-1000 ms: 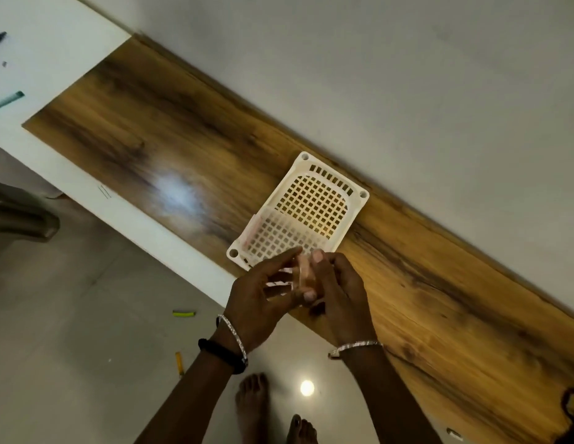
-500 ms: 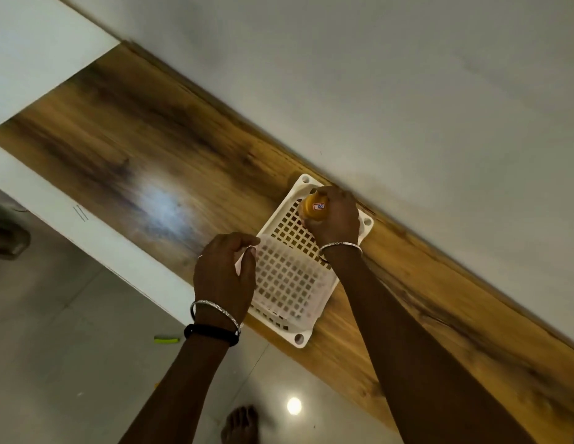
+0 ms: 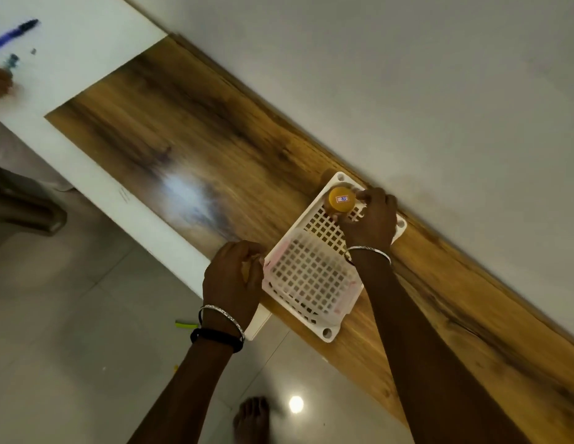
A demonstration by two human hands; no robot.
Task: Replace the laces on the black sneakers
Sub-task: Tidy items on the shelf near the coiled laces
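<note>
Sneakers were nowhere in view, and neither were laces. The black sneakers lay outside what the camera caught, so this looked like tidying or fetching ahead of the lacing, which I judged not yet begun. Both hands were busy with a white slotted basket (image 3: 298,224) lying on the wooden tabletop (image 3: 215,139), its far end close to the wall (image 3: 407,91). The right hand (image 3: 372,219) reached to the basket's far left corner with its fingers curled round a small orange container (image 3: 341,199), whose labelled top faced up. That grip suited either setting the container into the corner or lifting it out, and which one could not be told. The left hand (image 3: 234,274) sat at the basket's near left corner, fingers curled in beside the rim. It was probably there to keep the light basket from sliding on the glossy wood while the other hand worked, though whether it truly pinched the rim or only rested there was unclear. Far off to the left a blue pen (image 3: 14,35) lay on the table's white part, well apart from the basket. A bare foot (image 3: 252,418) showed on the tiled floor nearest the camera.
</note>
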